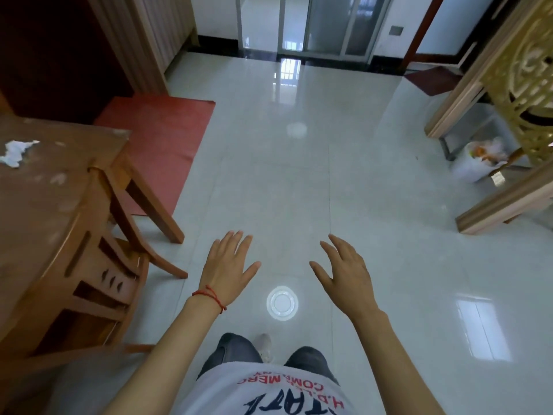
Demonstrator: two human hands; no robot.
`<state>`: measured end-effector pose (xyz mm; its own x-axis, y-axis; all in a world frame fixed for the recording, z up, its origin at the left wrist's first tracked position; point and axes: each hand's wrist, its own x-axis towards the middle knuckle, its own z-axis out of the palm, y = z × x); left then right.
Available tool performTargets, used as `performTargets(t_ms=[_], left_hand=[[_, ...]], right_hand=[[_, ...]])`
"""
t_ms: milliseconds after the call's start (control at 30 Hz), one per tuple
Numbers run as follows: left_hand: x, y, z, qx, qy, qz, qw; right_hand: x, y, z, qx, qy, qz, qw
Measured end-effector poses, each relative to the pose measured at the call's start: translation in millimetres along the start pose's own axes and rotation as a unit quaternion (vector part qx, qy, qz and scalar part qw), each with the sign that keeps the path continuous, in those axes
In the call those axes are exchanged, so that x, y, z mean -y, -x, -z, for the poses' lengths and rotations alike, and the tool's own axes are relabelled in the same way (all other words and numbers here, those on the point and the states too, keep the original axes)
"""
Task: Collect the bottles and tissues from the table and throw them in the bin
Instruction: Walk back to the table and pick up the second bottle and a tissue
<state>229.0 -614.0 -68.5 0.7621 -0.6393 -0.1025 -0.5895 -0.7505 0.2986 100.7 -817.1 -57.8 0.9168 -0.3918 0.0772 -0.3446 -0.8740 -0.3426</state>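
Head view: tissue [16, 151] on table [54, 187], far from hands [229, 265].

Crumpled white tissue [16, 152] lies on the wooden table [45, 205]; bin [478, 163] stands well apart.

The room is bright with daylight from the glass doors [305, 25] at the far end. The glossy floor [299, 175] mirrors them as white glare, plus a round ceiling-light reflection [282, 303]. Wide-angle distortion bends the edges. The bin [478, 160] and wooden chair [89, 280] look motion-blurred; shadows are faint.
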Motion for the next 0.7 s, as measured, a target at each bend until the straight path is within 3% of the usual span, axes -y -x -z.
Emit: performTargets(t_ms=[367,567,700], left_hand=[[45,-46,22,-0.050,0.012,0.139,0.989],[63,-53,43,-0.083,0.017,0.261,0.962],[65,-47,45,-0.129,0.050,0.356,0.924]], right_hand=[[38,-138,-10,0.043,0.000,0.147,0.988],[79,-211,-24,0.090,-0.002,0.290,0.953],[108,-243,-35,0.118,-0.003,0.381,0.917]])
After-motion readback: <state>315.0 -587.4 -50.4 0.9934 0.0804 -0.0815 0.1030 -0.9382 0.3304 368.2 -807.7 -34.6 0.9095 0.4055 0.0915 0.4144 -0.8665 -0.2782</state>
